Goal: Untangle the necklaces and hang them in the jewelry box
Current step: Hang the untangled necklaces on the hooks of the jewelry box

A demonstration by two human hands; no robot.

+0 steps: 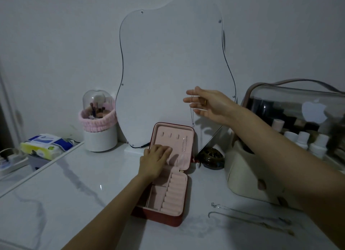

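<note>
Right hand [209, 105]: fingers [188, 100] pinching a chain [192, 113], dangling above the box [168, 175] lid's right corner. Left hand [155, 161]: fingers spread flat on the lid lining. More chains [248, 215] on bench [74, 193], right of box.

- The table [74, 184] looks like white marble with grey veins, smooth and glossy.
- The jewelry box [168, 218] has a red, leather-like matt shell and a soft pink velvety lining.
- The necklace [192, 115] held up is a thin, shiny metal chain; the necklaces [248, 215] on the table are the same.
- The brush holder [99, 137] is smooth white plastic under a clear glossy dome, ringed by a fluffy pink cloth band.
- The wipes pack [46, 145] is glossy plastic film.
</note>
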